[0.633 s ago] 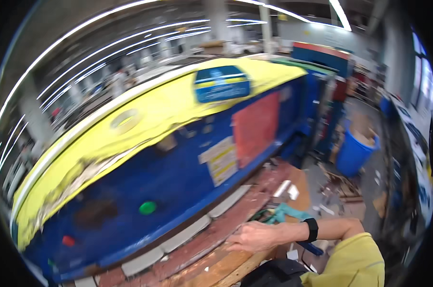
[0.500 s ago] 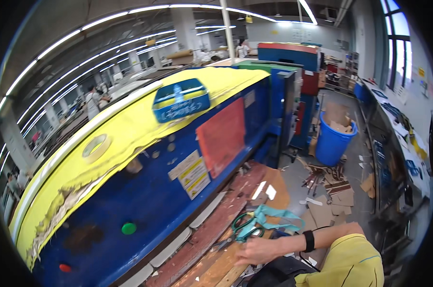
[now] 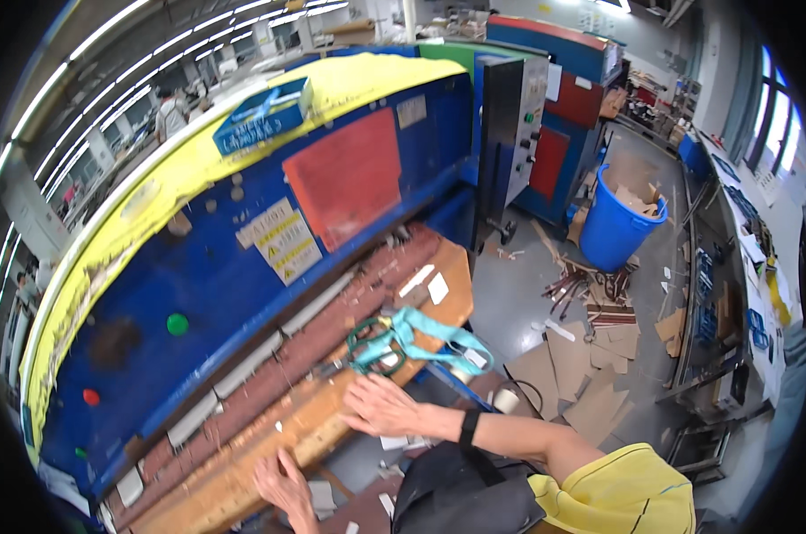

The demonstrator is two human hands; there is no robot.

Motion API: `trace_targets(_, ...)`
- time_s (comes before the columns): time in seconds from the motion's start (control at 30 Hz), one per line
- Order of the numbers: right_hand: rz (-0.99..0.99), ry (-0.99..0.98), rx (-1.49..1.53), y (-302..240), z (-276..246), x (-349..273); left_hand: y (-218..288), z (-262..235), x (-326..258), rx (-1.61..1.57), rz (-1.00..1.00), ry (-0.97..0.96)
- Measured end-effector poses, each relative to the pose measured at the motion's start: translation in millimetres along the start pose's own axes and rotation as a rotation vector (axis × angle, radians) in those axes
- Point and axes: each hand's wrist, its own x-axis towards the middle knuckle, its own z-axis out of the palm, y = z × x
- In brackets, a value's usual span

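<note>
The person's right hand (image 3: pixel 383 406) is hovering or resting at the near edge of a wooden worktop (image 3: pixel 269 454); whether it is touching the wood is hard to tell. Its fingers are pointing left, loosely bent and slightly apart, and it is showing no grip on anything, though the palm is facing away. The left hand (image 3: pixel 285 485) is lying farther down the same edge, its fingers spreading over the wood and holding nothing visible.

Green-handled scissors (image 3: pixel 351 347) are lying on the worktop just beyond the right hand, their blades pointing left. A teal strap (image 3: pixel 407 331) is lying against their handles and trailing rightward past the worktop's edge. Two white pieces (image 3: pixel 437 288) are resting farther along.

Behind the worktop, a blue machine panel (image 3: pixel 234 307) is bearing a red sheet (image 3: pixel 345 178), and a yellow cover (image 3: pixel 367 76) is draping its top, carrying a blue tray (image 3: pixel 265 120). To the right, a blue bin (image 3: pixel 615 233) is holding cardboard, and cardboard scraps (image 3: pixel 567 360) are littering the floor.
</note>
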Motion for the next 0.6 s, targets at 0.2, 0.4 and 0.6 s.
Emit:
trace_targets(0.2,-0.022,0.081,-0.048,3,6,0,-2,1,9,-0.046,-0.208,-0.118)
trace_targets(0.4,0.013,0.010,0.004,3,7,-1,2,2,10,-0.169,-0.279,-0.199)
trace_targets(0.6,0.009,-0.069,0.121,-11,-18,-44,18,-22,-26,-0.228,-0.339,-0.256)
